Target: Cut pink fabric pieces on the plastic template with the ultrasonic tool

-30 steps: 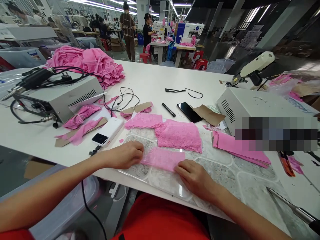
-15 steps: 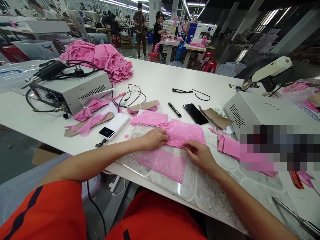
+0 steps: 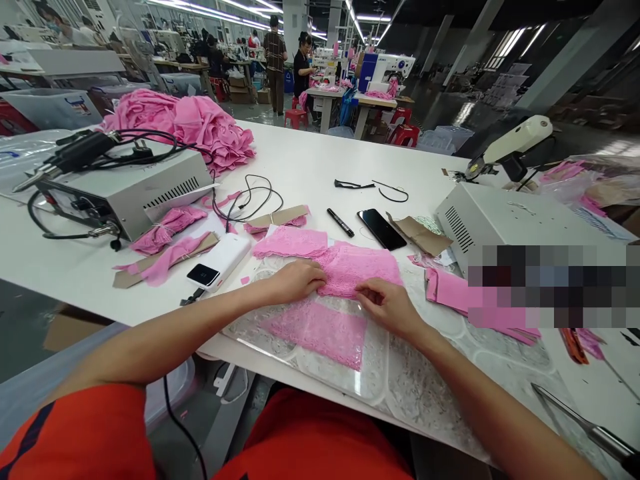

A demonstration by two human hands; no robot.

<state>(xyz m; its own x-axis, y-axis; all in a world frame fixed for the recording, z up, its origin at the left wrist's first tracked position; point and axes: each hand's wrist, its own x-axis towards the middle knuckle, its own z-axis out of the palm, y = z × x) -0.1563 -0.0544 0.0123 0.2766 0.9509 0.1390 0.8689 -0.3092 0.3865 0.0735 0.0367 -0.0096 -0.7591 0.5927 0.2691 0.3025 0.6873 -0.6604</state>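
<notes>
A pink lace fabric piece (image 3: 363, 263) lies on the clear-topped mat in front of me. My left hand (image 3: 299, 280) has its fingers curled together at the piece's left lower edge. At the near edge, my right hand (image 3: 384, 303) pinches the same piece between thumb and fingertips. Just behind my left hand is a stack of pink fabric (image 3: 293, 241). Closer to me, a second pink lace piece (image 3: 323, 333) lies flat, seemingly beneath the clear sheet (image 3: 377, 373). Exactly how much cloth each hand grips is hidden by the fingers.
Left are a white power bank (image 3: 225, 260), a grey box (image 3: 155, 187) with a black hand tool and cables, and a pink fabric heap (image 3: 210, 130). Beyond my hands lie a marker (image 3: 341, 222) and phone (image 3: 381, 229). Right are another box (image 3: 500, 213), pink strips (image 3: 450, 290) and a pointed tool (image 3: 580, 417).
The whole view has shifted slightly, with objects appearing a little further left. Both hands keep nearly the same place on the pink lace fabric.
</notes>
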